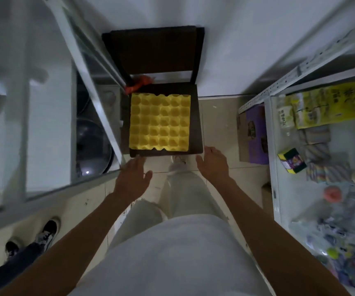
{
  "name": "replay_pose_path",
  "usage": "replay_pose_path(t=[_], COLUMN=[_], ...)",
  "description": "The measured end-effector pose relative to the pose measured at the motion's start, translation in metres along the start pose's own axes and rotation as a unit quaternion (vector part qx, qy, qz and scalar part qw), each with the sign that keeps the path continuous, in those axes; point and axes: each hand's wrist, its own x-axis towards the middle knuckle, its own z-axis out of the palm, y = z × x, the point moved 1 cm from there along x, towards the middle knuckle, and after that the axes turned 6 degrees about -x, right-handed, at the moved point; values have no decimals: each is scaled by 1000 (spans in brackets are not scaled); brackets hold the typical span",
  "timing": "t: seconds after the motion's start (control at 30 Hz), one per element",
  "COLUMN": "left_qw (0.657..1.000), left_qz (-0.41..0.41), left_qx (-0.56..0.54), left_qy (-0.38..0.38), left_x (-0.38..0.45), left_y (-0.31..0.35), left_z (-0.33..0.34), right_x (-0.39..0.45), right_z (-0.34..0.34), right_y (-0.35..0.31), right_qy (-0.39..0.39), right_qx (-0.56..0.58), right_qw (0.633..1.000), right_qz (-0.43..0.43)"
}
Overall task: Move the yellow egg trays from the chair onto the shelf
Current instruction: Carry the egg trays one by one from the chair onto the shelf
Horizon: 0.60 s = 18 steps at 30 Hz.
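Yellow egg trays [159, 121] flat on the chair [195, 116] seat. Left hand [132, 178] and right hand [214, 164] just off its front edge, fingers spread, empty.

Matt yellow moulded-pulp egg tray [159, 122], dark smooth wooden chair [197, 124], glossy pale tiled floor [217, 124], white perforated metal shelf [279, 84]
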Motion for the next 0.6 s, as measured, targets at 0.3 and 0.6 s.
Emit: replay_pose_path(t=[0.3,0.6], left_qw=[983,958], left_qz=[-140,-228], left_qx=[-84,-171], left_qy=[-79,-9], left_x=[155,271], left_y=[-2,-61], left_z=[-10,12], right_x=[161,253], right_z=[34,71], right_y=[-4,-42], right_qy=[-214,-100], right_qx=[261,341], right_qw=[929,915], right_qz=[153,188])
